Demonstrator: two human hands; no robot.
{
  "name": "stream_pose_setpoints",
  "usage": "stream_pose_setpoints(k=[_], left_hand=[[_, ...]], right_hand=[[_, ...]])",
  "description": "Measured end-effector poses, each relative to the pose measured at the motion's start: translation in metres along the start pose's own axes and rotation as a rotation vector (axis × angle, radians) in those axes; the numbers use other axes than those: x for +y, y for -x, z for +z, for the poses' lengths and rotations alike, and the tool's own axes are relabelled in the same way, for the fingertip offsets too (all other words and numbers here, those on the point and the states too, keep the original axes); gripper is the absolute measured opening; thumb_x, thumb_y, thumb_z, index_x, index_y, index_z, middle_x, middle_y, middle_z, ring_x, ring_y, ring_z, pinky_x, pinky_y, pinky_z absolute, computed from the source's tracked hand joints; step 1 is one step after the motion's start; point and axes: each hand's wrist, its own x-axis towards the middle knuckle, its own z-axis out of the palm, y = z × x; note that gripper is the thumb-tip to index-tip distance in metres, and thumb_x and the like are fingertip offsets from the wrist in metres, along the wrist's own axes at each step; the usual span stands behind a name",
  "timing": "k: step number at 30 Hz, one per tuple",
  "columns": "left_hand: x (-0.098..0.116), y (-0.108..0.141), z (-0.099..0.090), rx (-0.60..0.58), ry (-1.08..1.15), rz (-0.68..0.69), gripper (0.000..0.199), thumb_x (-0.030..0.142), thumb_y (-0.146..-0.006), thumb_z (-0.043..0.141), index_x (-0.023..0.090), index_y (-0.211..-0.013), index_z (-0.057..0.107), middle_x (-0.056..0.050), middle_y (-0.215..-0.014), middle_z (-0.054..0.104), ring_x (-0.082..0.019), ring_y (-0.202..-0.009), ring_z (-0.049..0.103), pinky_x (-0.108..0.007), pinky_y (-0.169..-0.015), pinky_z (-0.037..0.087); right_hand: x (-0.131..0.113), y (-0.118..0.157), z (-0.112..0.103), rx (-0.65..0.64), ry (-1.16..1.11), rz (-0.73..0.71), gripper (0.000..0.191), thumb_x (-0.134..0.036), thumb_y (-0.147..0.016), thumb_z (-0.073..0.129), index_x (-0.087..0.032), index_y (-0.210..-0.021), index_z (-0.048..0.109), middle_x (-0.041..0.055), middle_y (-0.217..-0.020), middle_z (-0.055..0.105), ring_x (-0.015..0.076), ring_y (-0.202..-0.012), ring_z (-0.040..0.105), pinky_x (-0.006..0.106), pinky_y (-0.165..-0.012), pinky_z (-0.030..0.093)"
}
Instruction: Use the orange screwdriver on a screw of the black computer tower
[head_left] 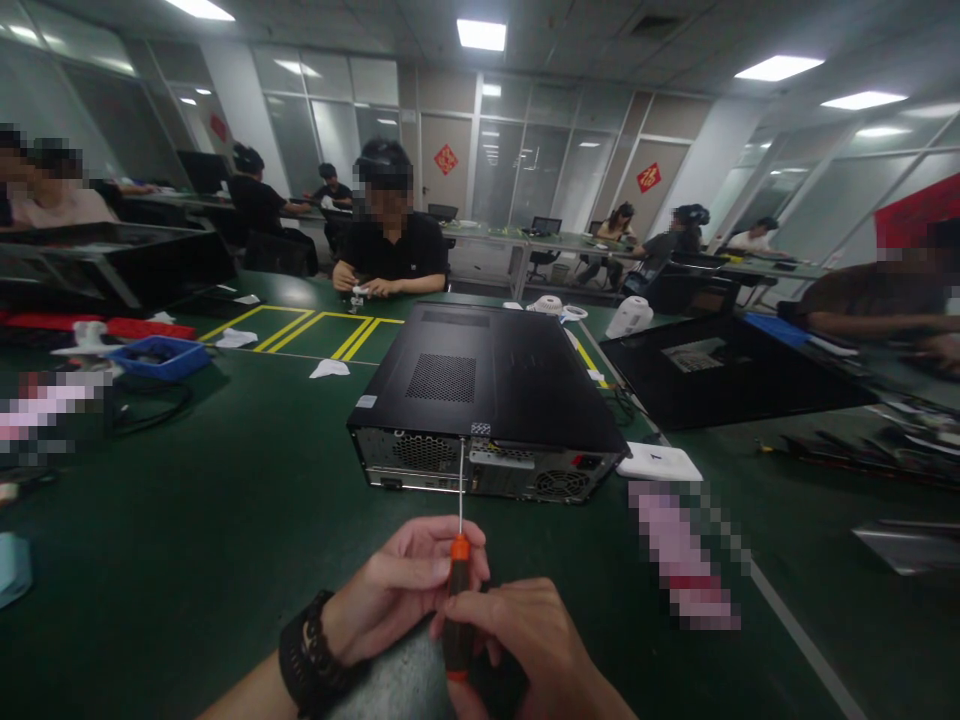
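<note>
A black desktop computer case point(480, 390) lies flat on the green table point(225, 520), its rear panel facing me. Both hands hold a screwdriver point(459, 590) with an orange and black handle. Its thin shaft points up toward the rear panel, the tip near the panel's top edge. My left hand point(397, 590), with a black watch on the wrist, wraps the upper handle from the left. My right hand point(525, 640) grips the lower handle from the right.
A white card point(660, 462) lies by the case's right corner. A blue tray point(159, 357) and cables sit at left. Another black case point(720, 370) lies at right. Several people work at surrounding tables; one sits opposite me. Yellow tape lines mark the table.
</note>
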Motion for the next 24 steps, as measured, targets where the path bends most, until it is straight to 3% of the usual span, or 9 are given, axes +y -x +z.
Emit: stream_pose_setpoints(k=[4,7,10,13,17,24], left_hand=[[-0.0019,-0.0001,-0.0016,0.061,-0.042,0.018,0.036,0.026,-0.084,0.080,0.012,-0.116,0.072,-0.009,-0.090,0.066,-0.009,-0.066,0.062,-0.017,-0.058,0.053],[-0.0021,-0.0004,0.0013,0.066,-0.061,0.030,0.036,0.027,-0.084,0.082,0.014,-0.115,0.069,-0.005,-0.084,0.060,-0.007,-0.068,0.060,-0.017,-0.065,0.055],[-0.0009,-0.0010,0.0027,0.023,-0.029,0.009,0.035,0.030,-0.089,0.074,0.011,-0.119,0.069,-0.009,-0.094,0.062,-0.009,-0.070,0.062,-0.017,-0.057,0.055],[0.0000,-0.0016,0.0009,-0.037,0.018,0.008,0.035,0.025,-0.090,0.070,0.008,-0.120,0.069,-0.011,-0.095,0.065,-0.009,-0.065,0.063,-0.016,-0.051,0.054],[-0.0010,-0.0011,0.0000,-0.032,-0.016,0.018,0.031,0.023,-0.091,0.070,0.009,-0.118,0.065,-0.010,-0.095,0.066,-0.005,-0.061,0.059,-0.012,-0.048,0.050],[-0.0013,-0.0017,0.0076,0.057,-0.099,0.019,0.036,0.029,-0.086,0.080,0.014,-0.110,0.057,-0.001,-0.079,0.054,-0.003,-0.055,0.048,-0.011,-0.047,0.042]], right_hand=[[-0.0044,-0.0022,-0.0039,0.042,0.132,0.013,0.043,-0.024,-0.076,0.076,-0.026,-0.114,0.056,-0.0102,-0.078,0.064,0.0064,-0.061,0.061,0.023,-0.066,0.043],[-0.0052,-0.0010,-0.0057,0.036,0.218,0.032,0.055,-0.030,-0.067,0.089,-0.026,-0.110,0.054,-0.0116,-0.079,0.064,0.0067,-0.062,0.064,0.023,-0.066,0.044],[-0.0028,0.0002,-0.0054,0.038,0.196,0.028,0.055,-0.036,-0.078,0.079,-0.027,-0.125,0.051,-0.0107,-0.085,0.068,0.0069,-0.063,0.065,0.023,-0.067,0.046],[0.0005,-0.0011,-0.0046,0.011,0.091,-0.020,0.048,-0.032,-0.087,0.068,-0.025,-0.131,0.050,-0.0086,-0.092,0.072,0.0065,-0.065,0.064,0.023,-0.068,0.046],[0.0034,-0.0012,-0.0030,-0.068,0.043,-0.018,0.054,-0.026,-0.083,0.069,-0.024,-0.135,0.052,-0.0052,-0.101,0.074,0.0071,-0.065,0.061,0.023,-0.071,0.046],[0.0013,0.0004,-0.0018,-0.077,0.036,0.018,0.046,-0.022,-0.081,0.069,-0.025,-0.125,0.056,-0.0065,-0.092,0.071,0.0076,-0.064,0.060,0.024,-0.068,0.044]])
